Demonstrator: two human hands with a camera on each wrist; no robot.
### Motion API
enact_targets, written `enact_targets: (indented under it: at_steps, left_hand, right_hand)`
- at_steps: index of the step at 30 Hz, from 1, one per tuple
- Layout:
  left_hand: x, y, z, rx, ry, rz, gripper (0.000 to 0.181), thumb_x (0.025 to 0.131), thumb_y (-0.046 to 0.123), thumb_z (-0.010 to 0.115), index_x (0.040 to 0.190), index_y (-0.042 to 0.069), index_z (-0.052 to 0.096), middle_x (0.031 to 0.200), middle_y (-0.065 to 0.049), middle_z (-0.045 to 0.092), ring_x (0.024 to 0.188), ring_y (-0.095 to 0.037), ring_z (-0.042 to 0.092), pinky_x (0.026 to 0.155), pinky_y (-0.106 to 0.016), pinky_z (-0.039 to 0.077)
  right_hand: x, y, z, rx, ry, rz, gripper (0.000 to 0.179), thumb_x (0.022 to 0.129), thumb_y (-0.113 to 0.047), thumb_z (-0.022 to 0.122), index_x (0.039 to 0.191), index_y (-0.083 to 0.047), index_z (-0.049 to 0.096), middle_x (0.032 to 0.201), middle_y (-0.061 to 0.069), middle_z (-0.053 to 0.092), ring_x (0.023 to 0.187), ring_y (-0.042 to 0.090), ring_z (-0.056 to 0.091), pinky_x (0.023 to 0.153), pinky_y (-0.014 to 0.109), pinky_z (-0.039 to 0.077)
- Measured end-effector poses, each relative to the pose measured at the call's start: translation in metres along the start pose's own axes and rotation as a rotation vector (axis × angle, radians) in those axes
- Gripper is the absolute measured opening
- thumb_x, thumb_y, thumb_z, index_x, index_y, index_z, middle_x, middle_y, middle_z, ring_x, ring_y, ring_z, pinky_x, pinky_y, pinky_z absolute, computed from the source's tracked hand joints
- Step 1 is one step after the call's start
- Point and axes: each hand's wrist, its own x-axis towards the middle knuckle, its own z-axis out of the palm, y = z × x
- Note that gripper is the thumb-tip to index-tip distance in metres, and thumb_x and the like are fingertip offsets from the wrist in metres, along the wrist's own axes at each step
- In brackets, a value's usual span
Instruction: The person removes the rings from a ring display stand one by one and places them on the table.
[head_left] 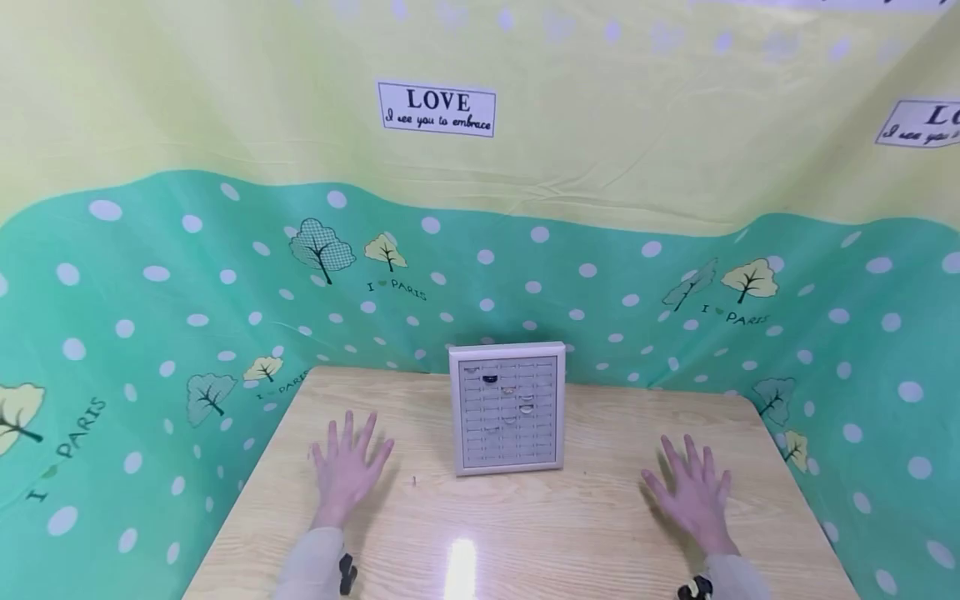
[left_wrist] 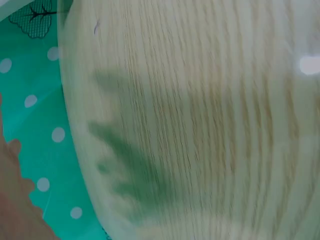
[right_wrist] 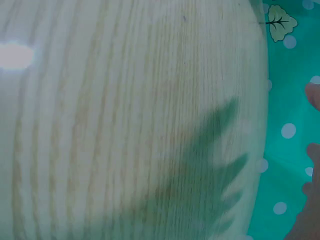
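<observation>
In the head view my left hand [head_left: 348, 471] is held over the left part of the table with its fingers straight and spread. My right hand [head_left: 690, 492] is spread the same way over the right part. Neither holds anything, and each casts a shadow on the wood. Between them, farther back, stands a white-framed display board [head_left: 510, 458] with rows of slots. Several small ring-like pieces sit in its upper and middle rows, one of them dark [head_left: 490, 379]. Only edges of the left hand [left_wrist: 20, 205] and the right hand [right_wrist: 307, 212] show in the wrist views.
The light wooden table [head_left: 525, 533] has a bright glare spot near its front. A green and yellow printed curtain [head_left: 480, 275] hangs behind the table and along both sides. A tiny dark mark [head_left: 413, 480] shows on the wood right of the left hand.
</observation>
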Motion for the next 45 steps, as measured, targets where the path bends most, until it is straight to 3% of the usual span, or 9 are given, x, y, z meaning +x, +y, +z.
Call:
enact_targets:
  at_steps: [5,12,19,23,26,32,39,45]
  left_hand:
    - [-0.001,0.009,0.007,-0.02,0.016,0.019,0.071,0.096,0.063,0.038,0.151,0.018,0.034,0.155,-0.024,0.018,0.138,-0.052,0.011,0.104,-0.075,0.004]
    - [-0.002,0.022,0.021,-0.065,-0.022,0.01,0.07,0.097,0.062,0.035,0.153,0.021,0.027,0.157,-0.022,0.013,0.14,-0.05,0.006,0.105,-0.073,0.002]
    - [0.01,0.053,0.029,-0.127,-0.003,0.026,0.068,0.098,0.059,0.037,0.153,0.02,0.027,0.157,-0.02,0.012,0.14,-0.049,0.008,0.106,-0.073,0.004]
    - [0.021,0.082,0.037,-0.252,-0.01,0.045,0.066,0.099,0.055,0.037,0.154,0.02,0.024,0.158,-0.018,0.008,0.141,-0.048,0.008,0.106,-0.072,0.005]
    - [0.029,0.102,0.037,-0.394,-0.018,0.032,0.066,0.1,0.055,0.037,0.155,0.022,0.021,0.159,-0.016,0.007,0.141,-0.046,0.01,0.106,-0.072,0.006]
    - [0.047,0.128,0.018,-0.656,-0.029,0.019,0.066,0.1,0.055,0.035,0.156,0.026,0.014,0.16,-0.01,0.008,0.143,-0.038,0.014,0.109,-0.066,0.012]
    - [0.074,0.143,-0.004,-1.002,-0.061,0.071,0.056,0.103,0.045,0.036,0.152,0.046,0.007,0.159,-0.001,0.017,0.138,-0.032,0.032,0.11,-0.057,0.025]
    - [0.084,0.142,-0.014,-1.171,-0.103,0.158,0.056,0.104,0.006,0.039,0.154,0.022,0.021,0.135,-0.026,0.047,0.116,-0.041,0.052,0.098,-0.053,0.044]
  right_hand:
    - [0.0,-0.006,0.007,0.035,0.02,-0.02,0.073,0.095,-0.051,0.05,0.152,-0.012,0.025,0.155,0.027,0.008,0.134,0.059,0.006,0.097,0.08,-0.005]
    - [-0.003,-0.023,0.019,0.089,0.031,-0.033,0.07,0.095,-0.048,0.051,0.149,-0.01,0.03,0.152,0.03,0.015,0.133,0.06,0.008,0.097,0.081,-0.003]
    - [0.002,-0.042,0.035,0.133,0.08,-0.072,0.067,0.094,-0.044,0.055,0.147,-0.007,0.035,0.151,0.03,0.02,0.134,0.058,0.011,0.099,0.079,0.002]
    - [0.005,-0.057,0.044,0.246,0.156,-0.102,0.061,0.094,-0.035,0.058,0.144,-0.004,0.04,0.144,0.032,0.031,0.133,0.056,0.017,0.102,0.075,0.008]
    - [0.007,-0.069,0.051,0.322,0.19,-0.126,0.057,0.095,-0.03,0.058,0.142,-0.002,0.042,0.138,0.032,0.038,0.131,0.053,0.022,0.102,0.072,0.013]
    - [0.002,-0.092,0.056,0.427,0.191,-0.124,0.052,0.096,-0.026,0.057,0.14,-0.002,0.044,0.134,0.028,0.042,0.126,0.047,0.032,0.098,0.07,0.022]
    - [-0.006,-0.102,0.063,0.488,0.192,-0.123,0.049,0.096,-0.02,0.057,0.14,-0.002,0.044,0.133,0.029,0.043,0.124,0.046,0.033,0.097,0.07,0.024]
    - [-0.013,-0.109,0.068,0.537,0.184,-0.129,0.047,0.097,-0.018,0.054,0.14,-0.001,0.044,0.134,0.029,0.043,0.125,0.046,0.033,0.096,0.072,0.025]
